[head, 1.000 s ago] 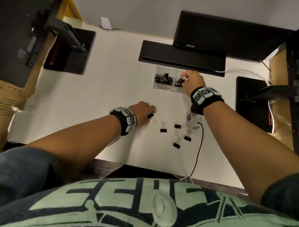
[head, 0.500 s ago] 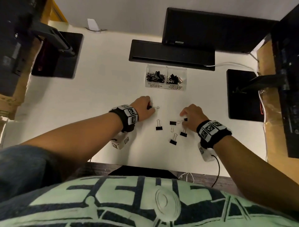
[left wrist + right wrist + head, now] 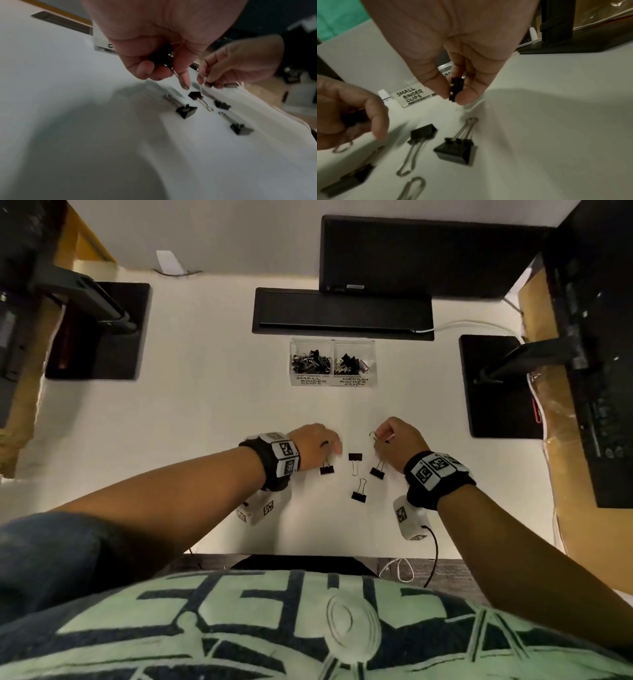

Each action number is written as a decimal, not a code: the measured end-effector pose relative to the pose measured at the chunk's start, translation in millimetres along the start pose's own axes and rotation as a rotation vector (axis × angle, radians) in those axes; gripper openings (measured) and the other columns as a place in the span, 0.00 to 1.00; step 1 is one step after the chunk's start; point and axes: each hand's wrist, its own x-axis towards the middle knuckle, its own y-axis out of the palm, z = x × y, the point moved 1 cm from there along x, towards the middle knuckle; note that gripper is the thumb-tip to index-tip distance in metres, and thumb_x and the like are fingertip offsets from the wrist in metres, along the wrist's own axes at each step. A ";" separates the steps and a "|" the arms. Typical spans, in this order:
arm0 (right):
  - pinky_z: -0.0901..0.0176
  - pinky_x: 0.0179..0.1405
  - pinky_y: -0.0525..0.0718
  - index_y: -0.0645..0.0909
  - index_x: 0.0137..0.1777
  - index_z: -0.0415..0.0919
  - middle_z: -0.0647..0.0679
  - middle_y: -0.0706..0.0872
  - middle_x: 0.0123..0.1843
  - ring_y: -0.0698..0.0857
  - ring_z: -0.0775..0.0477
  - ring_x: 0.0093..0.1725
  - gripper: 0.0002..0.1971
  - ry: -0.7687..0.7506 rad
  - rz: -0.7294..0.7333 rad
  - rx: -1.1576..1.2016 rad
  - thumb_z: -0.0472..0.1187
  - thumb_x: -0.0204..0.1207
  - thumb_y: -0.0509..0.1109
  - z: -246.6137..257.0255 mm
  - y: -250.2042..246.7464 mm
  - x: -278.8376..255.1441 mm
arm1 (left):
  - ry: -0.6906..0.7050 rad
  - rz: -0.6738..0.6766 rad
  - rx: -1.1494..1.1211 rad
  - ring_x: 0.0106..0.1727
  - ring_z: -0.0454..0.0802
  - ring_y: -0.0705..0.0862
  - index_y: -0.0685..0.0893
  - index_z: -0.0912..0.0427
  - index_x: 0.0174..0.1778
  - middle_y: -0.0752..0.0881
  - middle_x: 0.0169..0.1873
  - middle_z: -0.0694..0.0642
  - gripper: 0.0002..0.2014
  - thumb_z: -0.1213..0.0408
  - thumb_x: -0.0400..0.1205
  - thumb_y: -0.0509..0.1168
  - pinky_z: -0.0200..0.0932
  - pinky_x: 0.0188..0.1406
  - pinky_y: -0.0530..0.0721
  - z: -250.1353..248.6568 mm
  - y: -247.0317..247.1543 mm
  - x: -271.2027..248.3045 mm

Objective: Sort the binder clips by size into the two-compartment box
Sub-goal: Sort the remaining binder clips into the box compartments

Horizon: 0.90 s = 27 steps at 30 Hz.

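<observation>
A clear two-compartment box (image 3: 371, 364) stands at the back of the white table (image 3: 205, 422); its left half is labelled small binder clips (image 3: 310, 362) and its right half medium binder clips (image 3: 351, 361). Several loose black clips lie between my hands, among them one (image 3: 355, 457) in the middle and one (image 3: 358, 495) nearest me. My left hand (image 3: 330, 445) holds a black clip (image 3: 163, 56) in curled fingers just above the table. My right hand (image 3: 380, 438) pinches a small black clip (image 3: 456, 88) between thumb and finger, lifted off the table.
A black keyboard-like bar (image 3: 342, 313) and a monitor (image 3: 428, 258) sit right behind the box. Black stand bases (image 3: 99, 333) (image 3: 496, 385) flank the table left and right. A black cable (image 3: 433, 556) hangs over the near table edge.
My right hand came back from the box to the loose clips and lifted one. My left hand picked up its clip and shifted slightly right.
</observation>
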 end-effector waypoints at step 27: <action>0.66 0.31 0.78 0.79 0.56 0.43 0.51 0.81 0.47 0.80 0.57 0.37 0.09 -0.059 -0.100 0.152 0.35 0.77 0.69 60.6 -11.8 38.0 | 0.111 -0.065 0.303 0.45 0.64 0.83 0.76 0.69 0.58 0.72 0.59 0.65 0.15 0.62 0.81 0.63 0.50 0.42 0.81 10.6 12.0 0.9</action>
